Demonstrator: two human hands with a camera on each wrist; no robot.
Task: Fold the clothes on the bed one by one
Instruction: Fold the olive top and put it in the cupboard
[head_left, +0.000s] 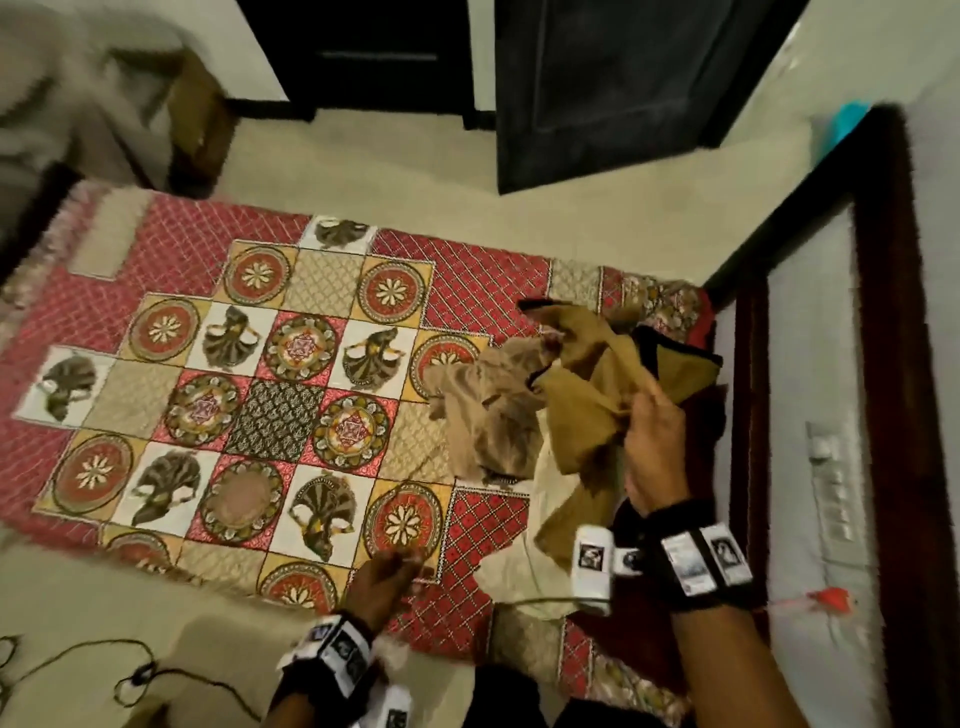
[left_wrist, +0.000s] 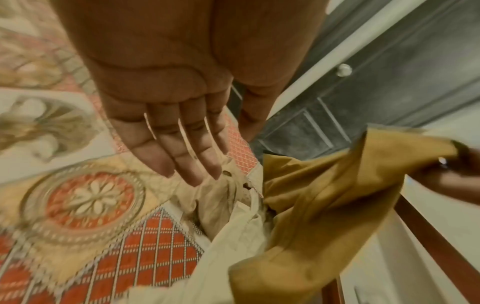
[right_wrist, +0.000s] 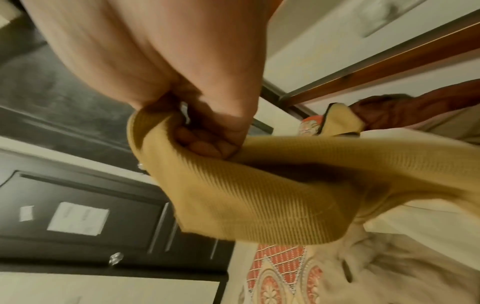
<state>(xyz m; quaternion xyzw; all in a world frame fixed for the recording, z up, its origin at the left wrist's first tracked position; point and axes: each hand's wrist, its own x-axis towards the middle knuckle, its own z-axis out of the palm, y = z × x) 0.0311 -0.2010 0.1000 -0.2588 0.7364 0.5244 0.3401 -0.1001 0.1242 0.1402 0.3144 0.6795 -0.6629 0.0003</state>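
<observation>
Bedspread (head_left: 156, 249) under heaped clothes (head_left: 498, 415)

The room was dim and the light looked warm and yellow. In your head view the far corners were smeared, and the chair (head_left: 156, 104) at the top left was very blurry. Straight lines bent near the edges. The bedspread (head_left: 234, 364) in the middle was sharper. In your left wrist view your left hand (left_wrist: 168, 102) was close and soft, and the bedspread was streaky. In your right wrist view the mustard cloth (right_wrist: 259, 195) showed its ribs, but the dark cupboard (right_wrist: 78, 205) behind was smeared.
</observation>
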